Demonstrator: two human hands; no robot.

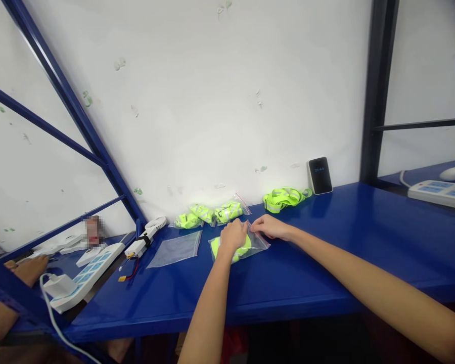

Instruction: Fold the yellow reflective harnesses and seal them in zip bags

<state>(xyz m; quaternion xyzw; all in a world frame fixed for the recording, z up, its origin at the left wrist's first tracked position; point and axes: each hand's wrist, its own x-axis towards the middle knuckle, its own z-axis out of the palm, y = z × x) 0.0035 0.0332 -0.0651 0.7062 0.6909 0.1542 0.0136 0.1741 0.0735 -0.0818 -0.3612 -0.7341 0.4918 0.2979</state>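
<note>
White wall [197,111], scuffed and dotted with flaking green patches, rises behind a glossy blue table [356,217]. On it, near the front edge, lies a clear zip bag [256,244] with folded neon-yellow reflective straps [241,251] inside, its red-lined mouth turned to the right. The right hand [270,226] pinches that mouth at its far corner between thumb and fingertips. The left hand [234,235] rests over the bag, fingers curled by the far end of the mouth; whether they pinch the plastic I cannot tell.

Just left of the bag, 1 flat clear bag [176,249] lies on the table. Behind, near the wall, sit 3 filled bags [228,212] of similar straps, and to their right a loose heap of straps [284,198], beside a dark-screened device [320,175] leaning on the wall. Farther left are a white handheld fan [155,225] and a red-and-black cable [133,270] with yellow connectors. Beyond the blue frame [76,116], near a power strip [89,277], another person's hand [34,268] shows at the neighbouring table. At far right, a second power strip [442,193] lies past a dark post [377,96].
</note>
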